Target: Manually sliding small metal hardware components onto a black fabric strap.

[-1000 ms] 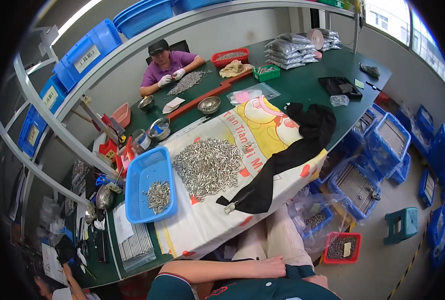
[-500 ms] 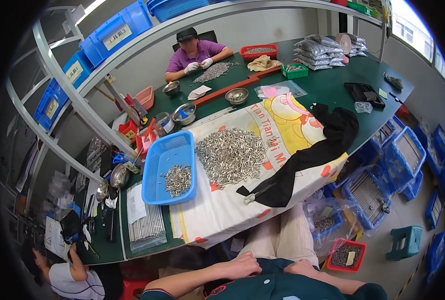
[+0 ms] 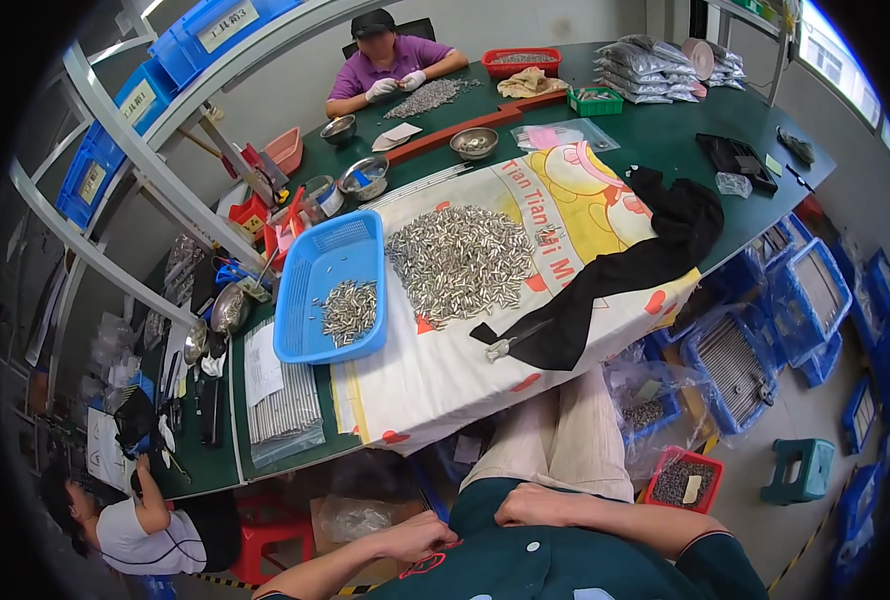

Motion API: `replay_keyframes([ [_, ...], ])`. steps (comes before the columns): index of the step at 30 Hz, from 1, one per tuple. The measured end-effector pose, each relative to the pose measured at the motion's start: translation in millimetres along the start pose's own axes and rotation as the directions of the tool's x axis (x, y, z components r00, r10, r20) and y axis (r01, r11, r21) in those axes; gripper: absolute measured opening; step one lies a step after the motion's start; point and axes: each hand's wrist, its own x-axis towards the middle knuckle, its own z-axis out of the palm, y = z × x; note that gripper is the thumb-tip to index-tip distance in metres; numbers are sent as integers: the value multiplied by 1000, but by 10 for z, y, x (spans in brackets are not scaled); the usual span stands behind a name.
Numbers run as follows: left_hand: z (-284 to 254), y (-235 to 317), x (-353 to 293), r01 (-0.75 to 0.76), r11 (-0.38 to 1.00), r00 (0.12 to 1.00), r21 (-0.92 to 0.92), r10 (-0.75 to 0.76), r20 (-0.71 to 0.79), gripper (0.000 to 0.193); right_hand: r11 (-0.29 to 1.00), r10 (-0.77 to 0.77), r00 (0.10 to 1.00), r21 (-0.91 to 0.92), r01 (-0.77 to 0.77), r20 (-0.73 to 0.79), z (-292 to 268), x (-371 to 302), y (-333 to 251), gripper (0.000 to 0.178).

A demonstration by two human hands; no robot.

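Observation:
Both my hands are at my own dark green shirt [image 3: 565, 560], back from the table. My left hand [image 3: 420, 537] is closed against the shirt's left side, beside a red mark on the cloth. Over the front of the shirt, near the lap, my right hand [image 3: 533, 505] is curled with its fingers bent into the fabric. The fingertips of both are mostly hidden. In front of me, a heap of small silvery metal pins [image 3: 465, 262] lies on a printed white cloth [image 3: 435, 395]. Left of the heap, a blue plastic basket [image 3: 295, 310] holds a smaller pile of similar pins [image 3: 350, 312].
A black garment [image 3: 605, 300] lies across the cloth's right side. Bagged metal rods [image 3: 285, 410] lie left of the basket. Across the green table a gloved co-worker [image 3: 395, 75] handles small parts; another person [image 3: 155, 530] sits lower left. A teal stool [image 3: 800, 470] and red bin [image 3: 687, 480] stand right.
My left hand has moved left, away from the shirt's middle. My right hand has shifted left and up across the shirt. The view has tilted slightly; the pins and basket look unchanged.

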Motion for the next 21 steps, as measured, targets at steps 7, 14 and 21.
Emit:
replay_keyframes([
  [7, 196, -94, -111, 35, 999, 985, -18, -38, -167, 8, 998, -59, 994, 42, 56, 89, -42, 281, 72, 14],
  [14, 141, -140, 63, 130, 986, 992, -101, -129, 19, 10, 907, 129, 981, 384, -175, 143, -115, -27, 114, 19],
  [21, 75, -182, 230, 178, 959, 973, -218, -139, 184, 11, 927, 374, 885, 147, -345, -277, -119, -288, 159, 19],
])
